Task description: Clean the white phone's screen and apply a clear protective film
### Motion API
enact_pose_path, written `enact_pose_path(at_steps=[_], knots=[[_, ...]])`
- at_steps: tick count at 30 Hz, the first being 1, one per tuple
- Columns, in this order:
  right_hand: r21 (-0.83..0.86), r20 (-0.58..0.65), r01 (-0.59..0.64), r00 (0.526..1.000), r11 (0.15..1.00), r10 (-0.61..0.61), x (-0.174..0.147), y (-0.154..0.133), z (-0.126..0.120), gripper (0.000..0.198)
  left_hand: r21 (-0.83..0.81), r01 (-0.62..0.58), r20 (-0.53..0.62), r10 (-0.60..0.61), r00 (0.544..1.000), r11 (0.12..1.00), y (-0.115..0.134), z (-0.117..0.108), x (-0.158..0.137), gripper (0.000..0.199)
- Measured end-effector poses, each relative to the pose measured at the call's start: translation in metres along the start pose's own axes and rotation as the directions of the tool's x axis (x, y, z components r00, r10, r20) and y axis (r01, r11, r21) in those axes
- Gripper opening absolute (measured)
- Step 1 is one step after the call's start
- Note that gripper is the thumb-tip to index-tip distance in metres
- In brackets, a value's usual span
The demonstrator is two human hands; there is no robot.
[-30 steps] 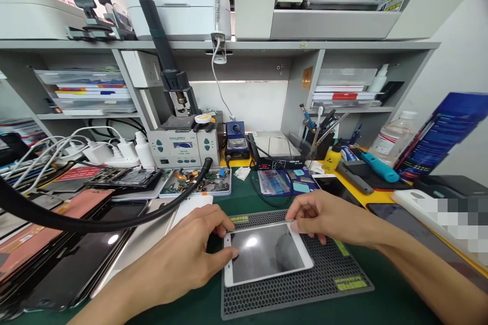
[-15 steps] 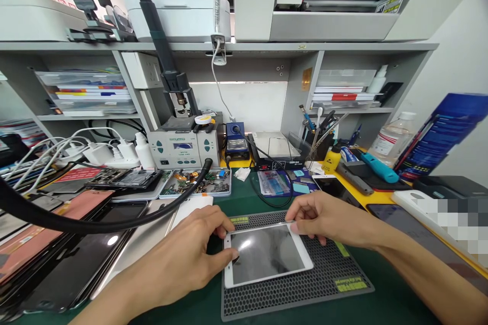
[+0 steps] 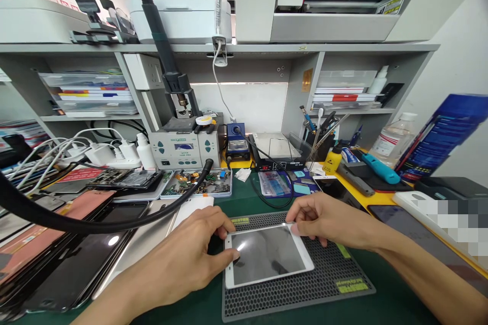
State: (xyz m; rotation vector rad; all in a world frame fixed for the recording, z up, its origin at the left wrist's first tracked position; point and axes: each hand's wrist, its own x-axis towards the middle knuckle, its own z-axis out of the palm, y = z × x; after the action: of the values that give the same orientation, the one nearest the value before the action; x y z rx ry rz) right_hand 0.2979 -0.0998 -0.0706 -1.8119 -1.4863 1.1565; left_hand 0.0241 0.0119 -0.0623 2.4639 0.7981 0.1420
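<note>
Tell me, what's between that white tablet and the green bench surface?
In the head view, a dark honeycomb-patterned mat lies between the white tablet and the green bench surface; it shows past the tablet's near edge.

Passable over black mat (image 3: 331,270), front-right of white tablet (image 3: 267,256). Blocked leftward by looping black hose (image 3: 95,227), farther back by grey station (image 3: 183,150). Beneath hose, hard to judge.

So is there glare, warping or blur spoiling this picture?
Head view: pale glare streaks the tablet screen near the left hand, and a white spot shines on a dark glossy panel; head view: the shelf unit's right end slants outward, perhaps wide-lens stretch; head view: blocky pixels hide a patch at right, while the hands look fairly sharp.
</note>
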Motion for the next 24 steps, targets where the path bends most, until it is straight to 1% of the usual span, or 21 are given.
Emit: enact_pose_path(at_steps=[7, 14, 17, 21, 24], knots=[[-0.021, -0.009, -0.023, 1.000, 1.000, 0.023, 0.000, 0.002, 0.001, 0.025, 0.008, 0.024, 0.025, -0.024, 0.999, 1.000, 0.003, -0.002, 0.000, 0.016], [-0.002, -0.015, -0.015, 1.000, 1.000, 0.015, 0.001, 0.003, 0.002, 0.022, 0.019, -0.061, -0.046, 0.062, 0.997, 0.998, -0.004, 0.004, 0.000, 0.014], [0.002, -0.014, -0.024, 1.000, 1.000, 0.024, 0.002, 0.006, 0.002, 0.024, 0.024, -0.070, -0.038, 0.071, 0.997, 0.997, -0.004, 0.003, 0.001, 0.015], [0.005, -0.013, -0.016, 1.000, 1.000, 0.016, 0.004, 0.011, 0.002, 0.027, 0.026, -0.054, -0.027, 0.055, 0.998, 0.998, -0.001, 0.000, 0.001, 0.020], [0.004, -0.006, -0.016, 1.000, 1.000, 0.016, 0.004, 0.009, 0.001, 0.028, 0.037, -0.056, -0.018, 0.056, 0.998, 0.998, 0.000, -0.002, 0.000, 0.022]])
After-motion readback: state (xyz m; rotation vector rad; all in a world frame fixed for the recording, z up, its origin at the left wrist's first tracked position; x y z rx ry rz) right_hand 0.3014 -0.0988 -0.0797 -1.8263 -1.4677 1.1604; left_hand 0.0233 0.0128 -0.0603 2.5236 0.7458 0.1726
